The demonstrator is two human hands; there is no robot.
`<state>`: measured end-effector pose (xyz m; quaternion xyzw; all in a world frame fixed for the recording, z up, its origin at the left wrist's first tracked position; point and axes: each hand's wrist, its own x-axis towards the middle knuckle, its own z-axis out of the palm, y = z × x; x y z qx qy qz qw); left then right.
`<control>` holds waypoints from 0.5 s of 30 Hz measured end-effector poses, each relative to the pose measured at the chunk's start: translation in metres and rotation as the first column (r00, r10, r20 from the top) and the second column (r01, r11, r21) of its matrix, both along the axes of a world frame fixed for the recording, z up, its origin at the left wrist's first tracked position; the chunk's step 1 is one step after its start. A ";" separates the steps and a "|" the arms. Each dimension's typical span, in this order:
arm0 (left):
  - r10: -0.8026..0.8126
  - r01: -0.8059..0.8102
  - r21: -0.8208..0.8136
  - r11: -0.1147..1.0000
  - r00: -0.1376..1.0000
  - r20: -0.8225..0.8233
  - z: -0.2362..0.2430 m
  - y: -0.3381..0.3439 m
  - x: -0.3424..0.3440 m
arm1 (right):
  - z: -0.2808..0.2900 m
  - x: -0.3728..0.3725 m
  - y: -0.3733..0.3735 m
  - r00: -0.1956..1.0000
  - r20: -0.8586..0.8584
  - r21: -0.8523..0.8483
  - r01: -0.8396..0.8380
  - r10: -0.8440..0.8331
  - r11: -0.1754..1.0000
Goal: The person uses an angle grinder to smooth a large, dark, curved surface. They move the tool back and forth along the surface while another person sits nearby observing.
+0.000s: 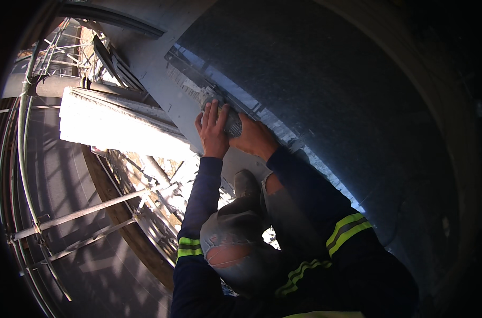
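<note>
My left hand [214, 135] lies over a grey hand-held tool [232, 123], fingers curved around its top. My right hand [251, 139] grips the same tool from the right, thumb toward my left hand; its fingertips are mostly hidden. The tool rests along a narrow bright strip [273, 127] at the edge of a large dark panel [326, 79], beside a pale grey ledge [145, 63]. What exactly the tool is, I cannot make out.
Sunlit white boards [103, 116] are stacked at left, beside scaffold poles [92, 212] and a pipe [50, 87]. Below them is an open drop with a curved brown edge [108, 196]. My bent knee [225, 249] and boot [245, 183] are beneath my arms.
</note>
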<state>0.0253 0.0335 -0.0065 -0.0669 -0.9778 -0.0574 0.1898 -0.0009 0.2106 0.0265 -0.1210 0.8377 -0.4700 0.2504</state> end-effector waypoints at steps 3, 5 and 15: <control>0.001 -0.001 -0.002 1.000 1.000 0.001 0.000 0.001 0.000 | 0.000 0.001 0.001 1.000 -0.003 0.005 -0.004 0.004 1.000; -0.005 0.005 0.002 1.000 1.000 -0.003 -0.001 0.001 -0.001 | -0.001 0.000 0.001 1.000 -0.007 0.011 0.000 0.000 1.000; -0.022 0.022 0.008 1.000 1.000 -0.019 -0.006 -0.014 -0.014 | -0.001 -0.011 -0.011 1.000 0.001 -0.024 0.022 -0.022 0.999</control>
